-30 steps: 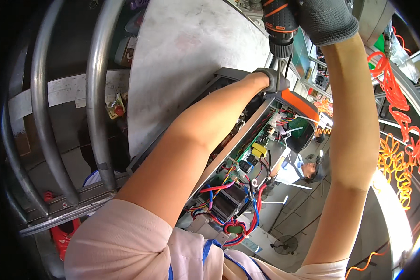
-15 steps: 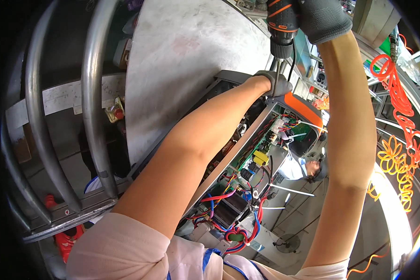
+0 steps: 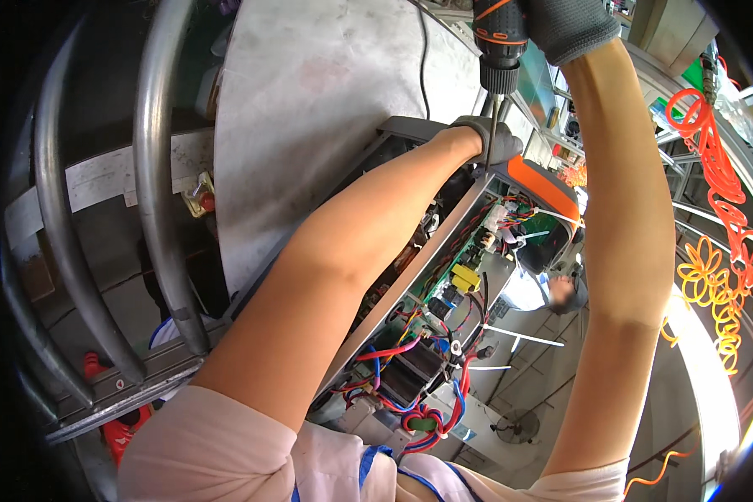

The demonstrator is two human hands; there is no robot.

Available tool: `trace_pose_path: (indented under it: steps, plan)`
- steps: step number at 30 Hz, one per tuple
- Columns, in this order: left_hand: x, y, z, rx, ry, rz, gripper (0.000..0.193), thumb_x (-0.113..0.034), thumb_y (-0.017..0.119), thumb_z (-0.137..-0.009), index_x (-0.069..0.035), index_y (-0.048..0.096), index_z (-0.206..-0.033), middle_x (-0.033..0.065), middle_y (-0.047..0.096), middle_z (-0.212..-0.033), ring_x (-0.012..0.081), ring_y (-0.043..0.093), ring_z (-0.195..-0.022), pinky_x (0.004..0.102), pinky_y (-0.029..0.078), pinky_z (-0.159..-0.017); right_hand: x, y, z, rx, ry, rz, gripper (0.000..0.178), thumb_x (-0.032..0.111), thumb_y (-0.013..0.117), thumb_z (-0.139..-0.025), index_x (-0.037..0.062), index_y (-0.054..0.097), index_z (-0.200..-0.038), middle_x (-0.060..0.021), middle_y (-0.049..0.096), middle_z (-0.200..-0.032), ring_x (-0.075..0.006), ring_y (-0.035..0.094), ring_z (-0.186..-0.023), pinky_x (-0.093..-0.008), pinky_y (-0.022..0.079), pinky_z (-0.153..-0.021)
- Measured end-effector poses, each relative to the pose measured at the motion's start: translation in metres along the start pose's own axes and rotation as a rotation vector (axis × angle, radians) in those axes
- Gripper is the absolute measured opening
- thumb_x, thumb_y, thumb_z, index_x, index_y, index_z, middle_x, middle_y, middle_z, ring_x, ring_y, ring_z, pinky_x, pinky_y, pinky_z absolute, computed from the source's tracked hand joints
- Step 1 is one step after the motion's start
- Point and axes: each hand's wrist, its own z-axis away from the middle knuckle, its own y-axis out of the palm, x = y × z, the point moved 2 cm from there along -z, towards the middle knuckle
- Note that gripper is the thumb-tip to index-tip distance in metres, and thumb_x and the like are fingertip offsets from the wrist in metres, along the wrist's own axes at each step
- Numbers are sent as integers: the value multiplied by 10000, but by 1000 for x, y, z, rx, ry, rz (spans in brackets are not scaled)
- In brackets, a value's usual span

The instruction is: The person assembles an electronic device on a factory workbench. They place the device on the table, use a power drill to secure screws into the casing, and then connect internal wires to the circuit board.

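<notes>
My right hand [image 3: 573,29], in a dark grey glove, is closed around a black and orange power drill [image 3: 500,38] at the top edge; part of its grip is cut off. From the chuck, a long thin bit points down to the far corner of an opened grey and orange device [image 3: 544,186]. At that corner is my gloved left hand [image 3: 500,142], beside and partly behind the bit, its fingers curled. What they hold, if anything, is hidden. Wires, a green circuit board and a yellow component [image 3: 465,277] show inside the device.
A pale worktop [image 3: 284,92] carries the device, with a dark cable lying on it. Bent metal bars [image 3: 155,159] stand at the left. Red coiled hoses [image 3: 711,167] and yellow ones [image 3: 707,268] hang at the right. Another person [image 3: 540,289] is beyond the device.
The drill and both hands appear slightly farther left and higher, along with the view. The bit tip sits closer to the device corner. A dark cable now shows on the worktop left of the drill.
</notes>
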Motion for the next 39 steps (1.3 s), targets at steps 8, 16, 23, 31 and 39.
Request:
trace_pose_path:
  steps: [8, 16, 23, 31, 39]
  plan:
    - [6, 9, -11, -5, 50, -50, 391, -269, 386, -844, -5, 652, -957, 235, 632, -1014, 348, 625, -952, 434, 460, -836, -2, 3, -3, 61, -41, -15, 371, 430, 655, -826, 95, 533, -930, -18, 580, -634, -102, 551, -480, -222, 466, -441]
    - [13, 18, -22, -6, 21, -97, 333, -219, 402, -857, -18, 652, -947, 230, 639, -1003, 350, 635, -939, 447, 479, -820, -2, 1, -3, 39, -27, 6, 371, 427, 659, -823, 91, 541, -927, -17, 586, -624, -100, 551, -477, -221, 465, -450]
    - [12, 17, -21, -5, 64, -125, 315, -210, 411, -859, -23, 645, -957, 227, 637, -1015, 346, 633, -950, 443, 487, -816, -7, -1, -7, 34, 12, -17, 355, 418, 654, -830, 92, 543, -917, -18, 588, -619, -102, 552, -472, -221, 462, -448]
    - [2, -2, -1, 28, -83, 94, 557, -400, 333, -821, 9, 635, -1051, 244, 606, -1087, 342, 602, -1008, 411, 428, -898, -14, -2, -9, 16, -19, -21, 342, 404, 659, -829, 95, 526, -887, -21, 575, -599, -108, 529, -434, -221, 449, -419]
    - [17, 28, -31, 34, -1, 4, 452, -316, 345, -846, -14, 635, -1015, 215, 607, -1108, 329, 595, -1025, 419, 429, -904, -10, 5, 2, 14, 34, -38, 344, 403, 678, -813, 100, 522, -855, -13, 561, -581, -96, 525, -430, -210, 426, -400]
